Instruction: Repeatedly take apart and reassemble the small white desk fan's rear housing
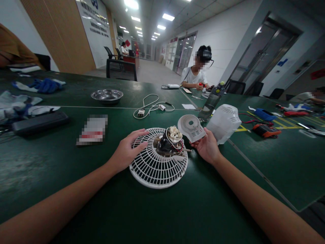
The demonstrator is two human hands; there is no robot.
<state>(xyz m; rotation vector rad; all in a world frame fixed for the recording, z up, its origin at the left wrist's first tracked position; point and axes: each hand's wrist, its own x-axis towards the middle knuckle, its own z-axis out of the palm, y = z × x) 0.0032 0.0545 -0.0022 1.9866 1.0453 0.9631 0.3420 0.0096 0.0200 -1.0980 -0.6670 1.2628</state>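
A round white fan grille (157,176) lies on the green table in front of me. On its middle sits the bared fan motor (166,145), black, with wires and a cream-coloured part on top. My left hand (129,149) rests on the grille's left rim with its fingers stretched out and nothing held. My right hand (207,147) grips a white vented motor cover (191,127) by its lower right edge, raised just right of the motor. A larger white plastic housing (224,123) stands behind that hand.
A bottle (212,101) stands behind the housing. Farther back are a metal bowl (107,96) and a coiled white cable (154,106). A black case (40,122) and gloves (44,85) lie left. An orange multimeter (266,130) lies right. Across the table sits a person (196,74).
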